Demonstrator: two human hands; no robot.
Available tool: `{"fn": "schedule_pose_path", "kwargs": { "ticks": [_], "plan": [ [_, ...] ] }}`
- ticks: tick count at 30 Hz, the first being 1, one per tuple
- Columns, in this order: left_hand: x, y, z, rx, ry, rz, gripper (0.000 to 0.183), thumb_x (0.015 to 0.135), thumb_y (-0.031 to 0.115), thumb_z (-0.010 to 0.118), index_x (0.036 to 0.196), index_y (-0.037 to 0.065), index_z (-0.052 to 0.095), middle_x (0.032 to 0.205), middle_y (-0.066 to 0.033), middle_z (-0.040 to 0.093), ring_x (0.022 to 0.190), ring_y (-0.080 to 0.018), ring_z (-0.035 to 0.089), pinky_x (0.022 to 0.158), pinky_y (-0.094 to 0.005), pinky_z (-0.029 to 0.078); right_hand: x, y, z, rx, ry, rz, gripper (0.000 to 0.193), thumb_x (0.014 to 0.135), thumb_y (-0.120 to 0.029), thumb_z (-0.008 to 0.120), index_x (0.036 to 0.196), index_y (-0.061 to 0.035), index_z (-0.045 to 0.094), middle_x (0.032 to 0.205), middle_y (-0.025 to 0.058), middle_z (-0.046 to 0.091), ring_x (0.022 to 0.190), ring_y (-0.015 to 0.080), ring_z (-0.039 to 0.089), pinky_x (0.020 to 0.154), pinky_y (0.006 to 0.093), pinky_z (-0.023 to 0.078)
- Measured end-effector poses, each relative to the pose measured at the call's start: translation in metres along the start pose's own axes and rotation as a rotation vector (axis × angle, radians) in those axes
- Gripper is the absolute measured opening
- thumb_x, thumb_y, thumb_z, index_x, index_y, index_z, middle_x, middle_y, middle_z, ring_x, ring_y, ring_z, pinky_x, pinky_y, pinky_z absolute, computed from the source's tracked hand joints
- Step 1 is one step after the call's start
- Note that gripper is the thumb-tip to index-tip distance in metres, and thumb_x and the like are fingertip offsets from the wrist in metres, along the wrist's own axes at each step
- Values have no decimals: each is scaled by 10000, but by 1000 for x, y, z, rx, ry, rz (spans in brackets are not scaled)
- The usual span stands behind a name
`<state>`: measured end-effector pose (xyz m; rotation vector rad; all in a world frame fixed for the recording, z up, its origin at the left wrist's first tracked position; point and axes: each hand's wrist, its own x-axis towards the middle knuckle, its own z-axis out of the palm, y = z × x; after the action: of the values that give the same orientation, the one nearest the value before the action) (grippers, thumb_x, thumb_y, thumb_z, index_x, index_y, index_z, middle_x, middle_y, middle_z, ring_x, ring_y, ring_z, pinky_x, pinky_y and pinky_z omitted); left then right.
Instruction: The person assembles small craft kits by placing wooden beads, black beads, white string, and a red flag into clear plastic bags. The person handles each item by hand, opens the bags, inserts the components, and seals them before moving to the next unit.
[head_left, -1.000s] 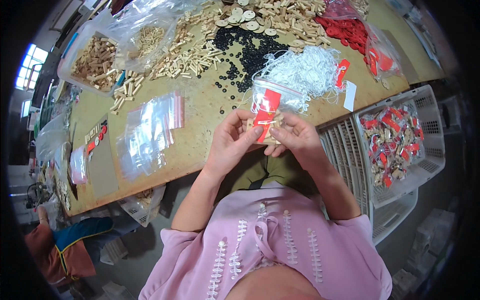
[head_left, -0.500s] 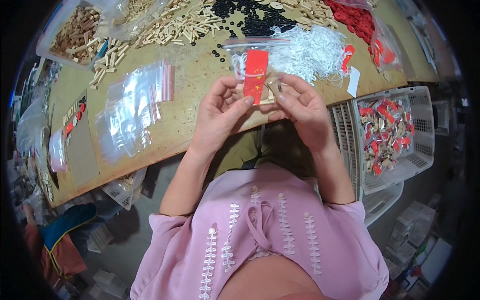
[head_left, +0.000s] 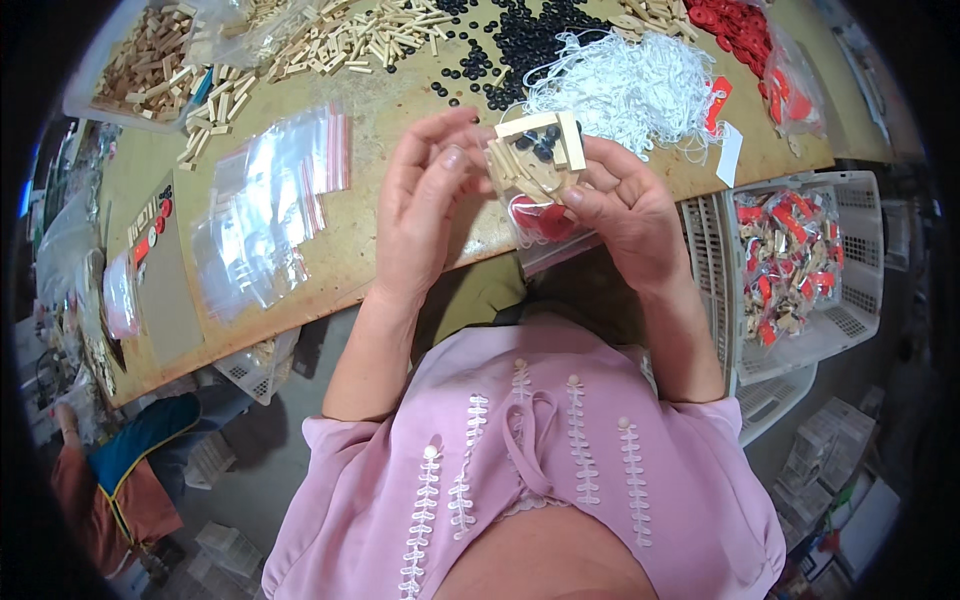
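Over the table's front edge, my right hand point(head_left: 630, 210) pinches a clear zip bag point(head_left: 535, 180) by its side. Inside the bag are several pale wooden sticks, small black wheels and red pieces. Its zip end hangs low, toward me. My left hand point(head_left: 425, 185) is raised just left of the bag, with its fingers apart and nothing held in them. Beyond the bag lies a heap of white cords point(head_left: 630, 90).
A clear tub of wooden blocks point(head_left: 140, 65), loose sticks, black wheels point(head_left: 540, 40) and red pieces point(head_left: 735, 35) line the table's far side. Flat zip bags point(head_left: 265, 200) lie left. A white basket point(head_left: 855, 260) of filled bags stands right. Another person point(head_left: 130, 490) is at lower left.
My right hand has turned the bag over, so its wooden sticks and wheels face up and its zip end points toward me. My left hand has let go and moved slightly left.
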<state>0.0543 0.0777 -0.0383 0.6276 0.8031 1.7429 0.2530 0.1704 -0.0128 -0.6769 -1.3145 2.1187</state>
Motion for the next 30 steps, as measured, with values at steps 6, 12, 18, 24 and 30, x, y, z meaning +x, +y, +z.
{"fn": "schedule_pose_path", "kwargs": {
  "ticks": [6, 12, 18, 24, 30],
  "plan": [
    [-1, -12, 13, 170, 20, -62, 298, 962, -3, 693, 1234, -20, 573, 1096, -49, 688, 969, -79, 651, 882, -237, 542, -4, 1, -4, 67, -40, 45, 484, 995, -60, 629, 1418, 104, 460, 1269, 207, 672, 1070, 209, 703, 896, 310, 587],
    [-3, -14, 18, 366, -30, -51, 292, 970, -2, 685, 1246, -19, 592, 1071, -41, 692, 947, -69, 640, 848, -229, 525, -10, 1, -14, 164, -78, 73, 426, 1021, -134, 624, 1375, 80, 523, 1180, 126, 699, 962, 139, 696, 811, 259, 569],
    [-4, -13, 33, 426, -28, -81, 310, 1017, 61, 629, 1320, 4, 602, 1063, -68, 716, 907, -81, 635, 827, -237, 521, -32, 3, -23, 192, 86, 9, 358, 1020, -153, 623, 1303, 61, 579, 1093, 90, 718, 866, 105, 688, 785, 247, 565],
    [-9, -12, 31, 479, 52, -47, 221, 1041, 76, 591, 1244, 2, 637, 991, -67, 697, 824, -96, 606, 732, -223, 479, -71, 3, -62, 82, 156, 31, 282, 1004, -131, 645, 1229, 38, 647, 995, 70, 736, 796, 93, 680, 700, 254, 549],
    [-9, -16, 25, 510, 1, -49, 151, 1033, 55, 601, 1162, -1, 656, 980, -56, 677, 827, -105, 615, 740, -224, 483, -131, 4, -112, -240, 270, 101, 252, 1006, -239, 671, 1110, -12, 698, 948, 26, 718, 846, 56, 623, 744, 262, 512]
  ]
}}
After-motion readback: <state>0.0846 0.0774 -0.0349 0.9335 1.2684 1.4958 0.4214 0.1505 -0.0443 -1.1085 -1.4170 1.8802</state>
